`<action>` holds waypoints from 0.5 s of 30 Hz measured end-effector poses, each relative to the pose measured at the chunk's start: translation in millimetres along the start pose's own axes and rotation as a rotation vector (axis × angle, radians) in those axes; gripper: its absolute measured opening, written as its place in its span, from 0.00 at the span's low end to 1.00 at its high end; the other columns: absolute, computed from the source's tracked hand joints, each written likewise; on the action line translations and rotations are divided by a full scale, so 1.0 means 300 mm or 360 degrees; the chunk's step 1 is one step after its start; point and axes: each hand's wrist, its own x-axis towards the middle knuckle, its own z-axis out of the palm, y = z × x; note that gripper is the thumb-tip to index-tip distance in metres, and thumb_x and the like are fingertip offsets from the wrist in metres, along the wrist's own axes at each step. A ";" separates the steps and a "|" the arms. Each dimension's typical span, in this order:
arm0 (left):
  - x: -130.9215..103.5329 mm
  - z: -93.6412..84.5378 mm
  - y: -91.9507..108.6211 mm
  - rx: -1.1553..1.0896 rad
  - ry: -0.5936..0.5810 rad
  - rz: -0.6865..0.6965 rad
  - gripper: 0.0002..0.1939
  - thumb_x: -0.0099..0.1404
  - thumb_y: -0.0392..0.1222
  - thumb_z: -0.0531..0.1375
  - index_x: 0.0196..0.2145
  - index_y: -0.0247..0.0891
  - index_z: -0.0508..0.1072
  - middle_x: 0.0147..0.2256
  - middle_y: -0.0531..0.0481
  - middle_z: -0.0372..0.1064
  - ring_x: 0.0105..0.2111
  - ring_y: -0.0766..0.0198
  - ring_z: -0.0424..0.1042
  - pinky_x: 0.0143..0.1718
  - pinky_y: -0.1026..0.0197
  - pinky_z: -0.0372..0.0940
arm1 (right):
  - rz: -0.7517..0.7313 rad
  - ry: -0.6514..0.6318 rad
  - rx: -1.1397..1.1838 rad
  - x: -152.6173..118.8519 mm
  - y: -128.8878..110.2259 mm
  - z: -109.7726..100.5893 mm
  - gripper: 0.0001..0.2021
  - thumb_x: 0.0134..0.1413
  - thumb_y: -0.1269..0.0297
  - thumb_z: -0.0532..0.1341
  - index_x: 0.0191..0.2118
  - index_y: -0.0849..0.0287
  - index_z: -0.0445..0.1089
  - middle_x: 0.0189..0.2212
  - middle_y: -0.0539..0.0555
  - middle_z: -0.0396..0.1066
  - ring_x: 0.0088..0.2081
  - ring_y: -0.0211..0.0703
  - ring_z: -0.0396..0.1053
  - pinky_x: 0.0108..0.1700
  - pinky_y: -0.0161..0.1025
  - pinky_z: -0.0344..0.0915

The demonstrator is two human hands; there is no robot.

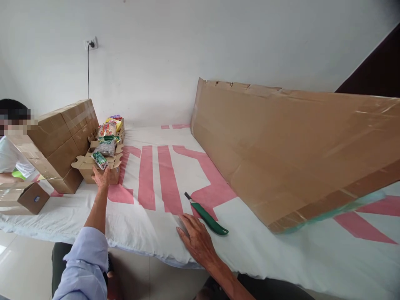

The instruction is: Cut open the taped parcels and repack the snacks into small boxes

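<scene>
My left hand (101, 176) reaches to the near side of an open cardboard box (113, 175), its fingers at a small green-and-white pack (100, 160) on top. Whether the fingers grip the pack is too small to tell. Behind the pack lies a clear bag with a green label (106, 147). Farther back are a red-and-white packet (107, 129) and a yellow one. My right hand (195, 239) rests on the white-and-pink cloth (146, 233), fingers spread and holding nothing. Just right of it lies a green-handled tool (208, 217) with a dark tip.
Stacked taped boxes (67, 141) stand left of the open box. A smaller box (25, 198) lies at the near left. A large cardboard sheet (290, 154) leans across the right side. At the far left edge is a person (9, 156). A cable hangs from a wall socket (91, 43).
</scene>
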 end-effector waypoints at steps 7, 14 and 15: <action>0.029 0.011 0.013 -0.0073 -0.0030 -0.0112 0.51 0.72 0.54 0.67 0.81 0.38 0.45 0.69 0.27 0.60 0.70 0.38 0.64 0.65 0.42 0.66 | 0.0000 0.0041 -0.0017 -0.004 0.002 0.005 0.19 0.78 0.56 0.54 0.60 0.58 0.76 0.54 0.63 0.81 0.56 0.58 0.77 0.56 0.52 0.73; 0.073 0.051 0.022 -0.0024 -0.0029 0.0004 0.51 0.74 0.54 0.66 0.81 0.35 0.43 0.71 0.23 0.57 0.73 0.37 0.59 0.66 0.41 0.64 | -0.0006 0.0054 -0.0020 -0.006 0.000 0.001 0.20 0.79 0.54 0.54 0.61 0.59 0.76 0.55 0.64 0.80 0.56 0.58 0.77 0.56 0.52 0.73; 0.081 0.060 0.026 -0.0009 -0.0028 0.0055 0.51 0.75 0.54 0.65 0.81 0.35 0.42 0.71 0.23 0.57 0.74 0.38 0.59 0.67 0.40 0.64 | -0.0001 0.0053 -0.0021 -0.008 0.001 0.003 0.20 0.78 0.54 0.54 0.61 0.58 0.76 0.55 0.64 0.80 0.56 0.58 0.77 0.56 0.52 0.73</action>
